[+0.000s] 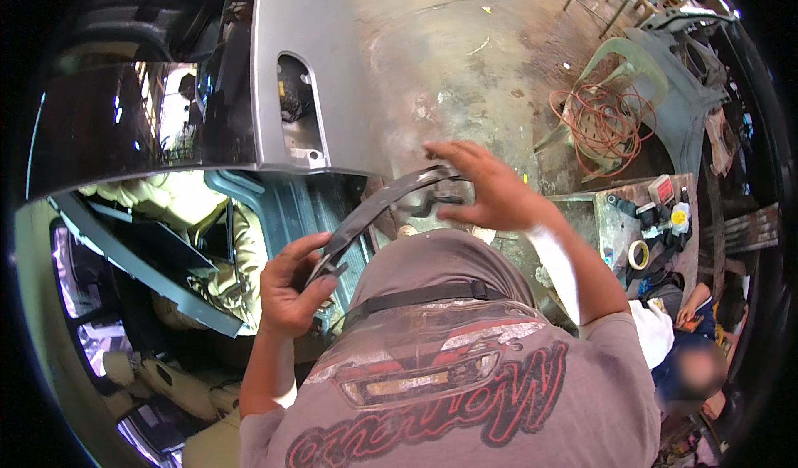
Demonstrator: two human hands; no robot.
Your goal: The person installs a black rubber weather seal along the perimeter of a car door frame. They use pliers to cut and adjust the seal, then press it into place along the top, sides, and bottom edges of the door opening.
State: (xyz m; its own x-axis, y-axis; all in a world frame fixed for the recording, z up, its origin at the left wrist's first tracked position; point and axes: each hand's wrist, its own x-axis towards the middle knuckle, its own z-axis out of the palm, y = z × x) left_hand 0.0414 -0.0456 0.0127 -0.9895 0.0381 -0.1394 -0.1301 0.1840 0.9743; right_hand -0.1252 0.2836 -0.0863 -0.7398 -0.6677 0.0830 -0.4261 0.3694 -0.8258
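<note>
I hold a long, curved dark-grey part (388, 195) with small brackets on its underside, slanting in front of my belly. My left hand (295, 285) is closed round its lower left end. My right hand (486, 189) grips the upper right end, thumb below and fingers reaching over it. Just ahead is a car's glossy black body (145, 110) with a grey primed panel (341, 94) that has an oblong opening. Left of my left hand the open doorway shows a loose trim panel (150, 268) and pale, crumpled covering (166, 189) inside.
At the back right stand a chair (615, 56) with a coiled orange hose (603, 127) and grey body panels (677, 127). A worn bench (582, 227) on the right holds tape rolls and small items. Another person (690, 322) is low at the right edge. The floor (432, 52) is stained concrete.
</note>
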